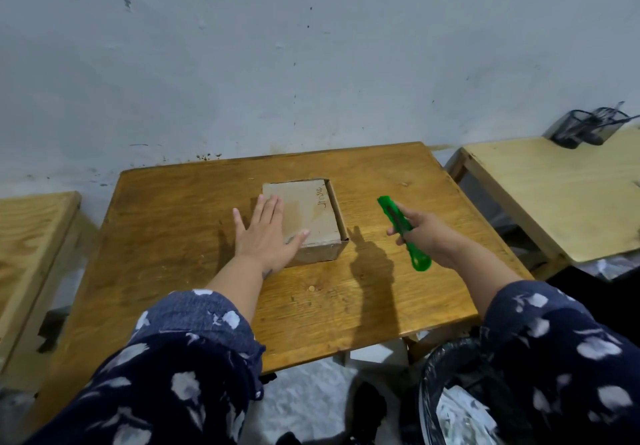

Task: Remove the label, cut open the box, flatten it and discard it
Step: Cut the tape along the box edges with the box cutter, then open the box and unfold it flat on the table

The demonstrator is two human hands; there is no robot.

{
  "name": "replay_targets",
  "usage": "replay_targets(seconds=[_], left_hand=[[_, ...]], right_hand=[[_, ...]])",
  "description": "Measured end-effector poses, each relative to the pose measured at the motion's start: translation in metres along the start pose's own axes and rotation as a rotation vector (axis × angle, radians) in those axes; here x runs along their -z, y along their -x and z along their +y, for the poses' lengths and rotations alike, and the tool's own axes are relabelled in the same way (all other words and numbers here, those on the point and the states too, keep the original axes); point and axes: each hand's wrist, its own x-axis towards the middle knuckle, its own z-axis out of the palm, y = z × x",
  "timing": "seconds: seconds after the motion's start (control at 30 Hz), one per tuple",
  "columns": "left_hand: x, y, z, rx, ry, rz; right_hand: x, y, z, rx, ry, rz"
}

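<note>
A small brown cardboard box [311,214] sits closed on the middle of a wooden table [194,237], with handwriting along its right top edge. My left hand [266,233] lies flat on the box's left and near part, fingers spread, pressing down. To the right of the box and apart from it, my right hand [420,231] grips a green utility knife [401,230], its tip pointing away toward the far side. I can make out no label on the box's visible faces.
A black-lined bin [450,392] with paper scraps stands on the floor at the lower right, beside the table. A lighter wooden table [554,188] at the right carries a black mesh pen holder [585,128]. Another wooden surface [31,237] is at the left. A wall stands directly behind.
</note>
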Motion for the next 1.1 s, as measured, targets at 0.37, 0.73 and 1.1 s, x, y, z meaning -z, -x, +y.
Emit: replay_targets(seconds=[0.37, 0.73, 1.1], left_hand=[[-0.011, -0.042, 0.037, 0.037, 0.019, 0.004], [-0.025, -0.041, 0.041, 0.101, -0.011, 0.137], [-0.027, -0.042, 0.041, 0.116, -0.014, 0.129]], right_hand=[[0.007, -0.068, 0.005, -0.125, -0.005, 0.387], [0.011, -0.157, 0.010, -0.190, 0.220, 0.340], [0.002, -0.170, 0.013, -0.093, 0.370, 0.371]])
